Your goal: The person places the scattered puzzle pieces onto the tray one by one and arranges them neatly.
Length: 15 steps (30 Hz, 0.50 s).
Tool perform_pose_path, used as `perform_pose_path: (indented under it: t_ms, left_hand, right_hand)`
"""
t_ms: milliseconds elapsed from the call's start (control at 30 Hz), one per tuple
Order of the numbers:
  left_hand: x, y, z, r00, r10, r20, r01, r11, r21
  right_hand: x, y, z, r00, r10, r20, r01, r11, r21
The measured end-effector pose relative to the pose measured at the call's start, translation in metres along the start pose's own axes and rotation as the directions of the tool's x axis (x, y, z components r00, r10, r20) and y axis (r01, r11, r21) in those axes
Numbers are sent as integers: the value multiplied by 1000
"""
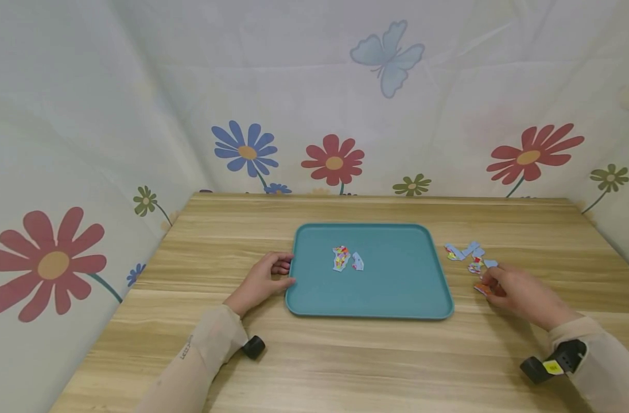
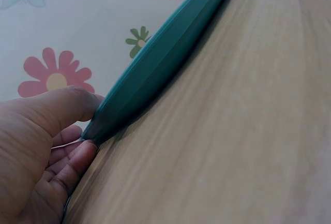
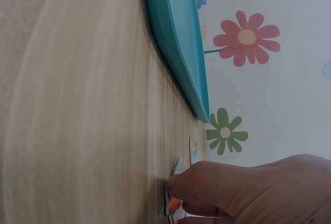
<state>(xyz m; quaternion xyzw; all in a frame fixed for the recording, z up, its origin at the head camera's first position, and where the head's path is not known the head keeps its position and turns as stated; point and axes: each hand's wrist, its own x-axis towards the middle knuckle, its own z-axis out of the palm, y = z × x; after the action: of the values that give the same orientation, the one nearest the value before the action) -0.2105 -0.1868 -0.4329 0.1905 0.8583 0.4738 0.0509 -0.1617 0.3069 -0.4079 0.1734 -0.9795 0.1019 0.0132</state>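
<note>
A teal tray [image 1: 371, 287] lies on the wooden table. My left hand [image 1: 265, 278] holds its left edge, the thumb at the rim and the other fingers curled beside it; the left wrist view shows the tray's edge between thumb and fingers [image 2: 77, 159]. Two irregular printed puzzle pieces lie on the tray: a larger multicoloured one [image 1: 340, 259] and a smaller light-blue one [image 1: 358, 262]. Right of the tray, my right hand [image 1: 521, 292] pinches an orange puzzle piece [image 1: 482, 289] low over the table. In the right wrist view my fingers partly hide this orange piece [image 3: 174, 204].
Several loose pieces, light blue and multicoloured, lie right of the tray, among them a blue and yellow one [image 1: 454, 252] and a plain blue one [image 1: 490, 263]. A flower-printed cloth [image 1: 438, 115] hangs behind the table [image 1: 345, 367].
</note>
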Motion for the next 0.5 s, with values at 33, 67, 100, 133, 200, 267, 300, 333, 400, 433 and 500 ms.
perform_pose_path:
  t_ms: [33, 67, 100, 133, 200, 267, 300, 333, 400, 433, 500]
  left_hand:
    - [1, -4, 1, 1000, 3, -4, -3, 1000, 2]
    - [2, -9, 1, 1000, 3, -7, -3, 1000, 2]
    - [4, -13, 2, 1000, 3, -10, -3, 1000, 1]
    - [4, -15, 2, 1000, 5, -13, -5, 1000, 1]
    - [5, -18, 2, 1000, 9, -16, -9, 1000, -1]
    - [5, -19, 2, 1000, 13, -18, -13, 1000, -1]
    - [5, -19, 2, 1000, 15, -18, -15, 1000, -1]
    - [5, -19, 2, 1000, 17, -19, -17, 1000, -1]
    - [5, -18, 1, 1000, 21, -19, -21, 1000, 1]
    - [5, -17, 1, 1000, 21, -19, -21, 1000, 2]
    - [4, -16, 1, 1000, 21, -18, -21, 1000, 5]
  right_hand:
    - [0, 0, 0, 1000, 3, 4, -3, 1000, -2]
    - [0, -1, 0, 1000, 5, 6, -5, 1000, -4]
    - [-1, -2, 0, 1000, 4, 6, -4, 1000, -4]
    - [-1, -2, 0, 1000, 3, 6, -3, 1000, -6]
    - [-2, -3, 0, 1000, -1, 0, 1, 1000, -8]
    - [-2, -4, 0, 1000, -9, -12, 9, 1000, -19]
    - [-2, -4, 0, 1000, -14, -16, 13, 1000, -23]
    - [-2, -4, 0, 1000, -20, -21, 19, 999, -30]
    - [-2, -4, 0, 999, -36, -35, 34, 998, -44]
    - [-3, -4, 0, 998, -44, -41, 41, 998, -51]
    - [-3, -4, 0, 997, -56, -47, 53, 997, -64]
